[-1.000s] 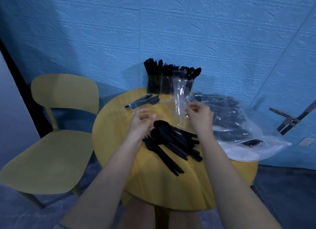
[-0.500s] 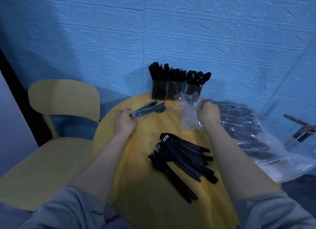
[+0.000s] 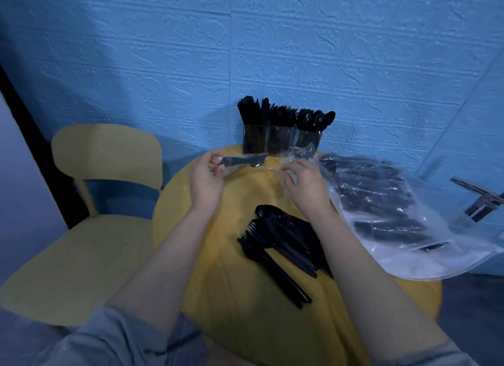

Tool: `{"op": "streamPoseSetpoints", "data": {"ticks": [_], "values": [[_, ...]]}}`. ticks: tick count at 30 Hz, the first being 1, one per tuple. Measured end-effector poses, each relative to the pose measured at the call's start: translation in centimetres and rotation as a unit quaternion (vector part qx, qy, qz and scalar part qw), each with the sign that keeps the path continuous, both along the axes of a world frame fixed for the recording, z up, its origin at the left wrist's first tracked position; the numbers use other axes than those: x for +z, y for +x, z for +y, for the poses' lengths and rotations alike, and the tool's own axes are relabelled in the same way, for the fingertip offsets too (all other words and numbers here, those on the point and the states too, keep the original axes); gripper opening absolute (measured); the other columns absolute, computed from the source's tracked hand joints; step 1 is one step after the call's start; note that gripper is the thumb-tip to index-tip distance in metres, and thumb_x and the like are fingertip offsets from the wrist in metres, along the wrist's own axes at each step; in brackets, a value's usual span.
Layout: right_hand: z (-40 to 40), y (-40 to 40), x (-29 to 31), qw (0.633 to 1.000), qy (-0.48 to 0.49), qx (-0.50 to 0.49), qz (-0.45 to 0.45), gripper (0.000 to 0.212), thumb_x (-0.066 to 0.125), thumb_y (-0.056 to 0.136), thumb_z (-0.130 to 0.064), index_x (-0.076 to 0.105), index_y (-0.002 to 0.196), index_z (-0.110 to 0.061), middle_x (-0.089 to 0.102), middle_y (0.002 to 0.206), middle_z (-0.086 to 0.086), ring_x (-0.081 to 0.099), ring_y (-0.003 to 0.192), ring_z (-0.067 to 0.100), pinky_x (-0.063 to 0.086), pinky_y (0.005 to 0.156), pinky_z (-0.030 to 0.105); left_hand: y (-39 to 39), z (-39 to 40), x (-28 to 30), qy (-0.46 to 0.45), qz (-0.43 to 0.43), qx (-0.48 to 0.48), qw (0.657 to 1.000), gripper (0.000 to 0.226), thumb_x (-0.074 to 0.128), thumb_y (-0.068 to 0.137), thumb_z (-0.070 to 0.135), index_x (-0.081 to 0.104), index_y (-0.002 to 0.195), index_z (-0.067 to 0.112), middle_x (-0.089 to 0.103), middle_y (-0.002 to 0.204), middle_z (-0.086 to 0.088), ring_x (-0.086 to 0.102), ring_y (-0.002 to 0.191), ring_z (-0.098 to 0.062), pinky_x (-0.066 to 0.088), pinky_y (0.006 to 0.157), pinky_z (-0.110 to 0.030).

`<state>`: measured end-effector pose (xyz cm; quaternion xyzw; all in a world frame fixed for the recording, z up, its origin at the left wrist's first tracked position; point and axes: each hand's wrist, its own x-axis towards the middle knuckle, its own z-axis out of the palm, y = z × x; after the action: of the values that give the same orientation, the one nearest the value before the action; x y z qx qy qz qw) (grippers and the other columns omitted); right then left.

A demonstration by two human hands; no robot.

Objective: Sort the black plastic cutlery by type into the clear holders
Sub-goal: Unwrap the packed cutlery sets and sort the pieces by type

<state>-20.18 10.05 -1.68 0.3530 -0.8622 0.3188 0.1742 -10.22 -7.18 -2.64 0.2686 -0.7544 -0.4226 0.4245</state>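
My left hand [image 3: 206, 181] holds a wrapped cutlery pack [image 3: 241, 161] by its handle end, lifted above the round yellow table [image 3: 218, 256]; a fork's tines show at its far end. My right hand [image 3: 305, 182] pinches an empty clear wrapper [image 3: 298, 155] just right of the pack. Three clear holders [image 3: 281, 140] stand side by side against the blue wall, full of black cutlery, spoons in the right one. A loose pile of black forks, spoons and knives [image 3: 281, 248] lies on the table under my right forearm.
A large clear plastic bag of wrapped cutlery packs [image 3: 387, 212] sprawls over the table's right side and hangs past its edge. A yellow chair [image 3: 90, 202] stands to the left. A metal door handle [image 3: 480, 199] sticks out at far right.
My left hand has picked the wrapped pack up off the table and raised it. My right hand has shifted left with the empty wrapper, toward the pack.
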Motion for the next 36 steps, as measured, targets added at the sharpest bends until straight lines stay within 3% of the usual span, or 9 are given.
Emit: {"op": "streamPoseSetpoints", "data": {"ticks": [3,8,12,17,22,25,29,32,36], "values": [[0.0,1.2,0.8,0.998,-0.031,0.051,-0.011,0.019,0.062,0.089,-0.009,0.07,0.106,-0.006,0.064,0.108,0.009,0.054,0.107,0.029,0.04,0.094,0.035,0.8,1.5,2.1,-0.005,0.053,-0.019,0.998,0.025,0.056,0.087,-0.007,0.063,0.102,0.012,0.055,0.094,-0.004,0.052,0.077,-0.004,0.039,0.069,-0.001],[1.0,4.2,4.1,0.988,-0.098,0.117,-0.011,0.036,0.068,0.087,-0.021,0.063,0.122,-0.015,0.062,0.118,-0.002,0.05,0.112,0.014,0.033,0.096,0.021,3.1,4.4,5.8,-0.017,0.074,-0.14,0.987,0.031,0.059,0.086,-0.005,0.064,0.106,0.018,0.055,0.091,0.001,0.056,0.076,-0.006,0.041,0.067,-0.006],[2.8,7.1,6.2,0.964,-0.135,0.163,-0.163,0.032,0.066,0.088,-0.016,0.065,0.12,-0.016,0.064,0.107,-0.01,0.057,0.1,0.004,0.042,0.091,0.017,5.6,7.2,7.7,0.035,0.105,-0.234,0.966,0.038,0.06,0.087,-0.004,0.062,0.101,0.031,0.057,0.085,0.007,0.057,0.074,-0.005,0.048,0.068,-0.018],[5.1,9.7,6.3,0.913,-0.263,0.19,-0.249,0.023,0.066,0.086,-0.006,0.063,0.093,-0.028,0.066,0.08,-0.007,0.063,0.069,0.001,0.049,0.068,0.012,7.4,9.7,7.7,0.144,0.105,-0.261,0.949,0.031,0.066,0.085,0.004,0.057,0.111,0.018,0.062,0.09,0.006,0.061,0.072,0.001,0.05,0.061,-0.015],[5.8,11.3,4.7,0.898,-0.283,0.159,-0.296,0.038,0.069,0.085,-0.011,0.053,0.118,-0.02,0.064,0.095,-0.003,0.066,0.073,0.004,0.051,0.066,0.015,8.3,10.9,5.6,0.194,0.063,-0.241,0.949,0.014,0.065,0.086,0.005,0.066,0.1,0.005,0.07,0.082,0.002,0.066,0.067,-0.001,0.052,0.062,-0.014],[6.3,12.2,4.1,0.924,-0.266,0.137,-0.239,0.046,0.071,0.084,-0.023,0.047,0.123,-0.029,0.058,0.109,-0.014,0.062,0.095,0.005,0.052,0.078,0.018,9.0,11.6,5.2,0.211,0.066,-0.221,0.95,0.009,0.065,0.087,0.007,0.068,0.096,0.009,0.07,0.078,0.006,0.065,0.064,0.002,0.05,0.06,-0.012],[7.0,12.8,3.1,0.962,-0.219,0.148,-0.063,0.028,0.066,0.088,-0.021,0.062,0.116,-0.022,0.052,0.122,-0.006,0.049,0.117,0.008,0.044,0.098,0.024,10.1,12.7,4.6,0.2,0.045,-0.222,0.953,0.006,0.064,0.089,0.015,0.068,0.087,0.019,0.069,0.078,0.004,0.065,0.069,0.001,0.051,0.064,-0.014],[7.4,13.1,2.4,0.975,-0.176,0.133,0.01,0.025,0.066,0.088,-0.021,0.068,0.113,-0.018,0.055,0.117,-0.007,0.051,0.114,0.012,0.039,0.098,0.021,10.8,13.3,4.1,0.225,0.05,-0.229,0.946,0.007,0.063,0.089,0.017,0.069,0.086,0.016,0.069,0.078,-0.001,0.065,0.07,-0.005,0.054,0.064,-0.019],[7.7,13.4,1.8,0.977,-0.154,0.122,0.087,0.026,0.068,0.085,-0.021,0.071,0.109,-0.012,0.064,0.102,-0.003,0.058,0.095,0.008,0.045,0.084,0.011,11.8,14.0,3.8,0.221,0.049,-0.246,0.943,0.007,0.061,0.09,0.016,0.068,0.089,0.013,0.066,0.085,-0.004,0.066,0.071,-0.004,0.057,0.065,-0.02]]}}
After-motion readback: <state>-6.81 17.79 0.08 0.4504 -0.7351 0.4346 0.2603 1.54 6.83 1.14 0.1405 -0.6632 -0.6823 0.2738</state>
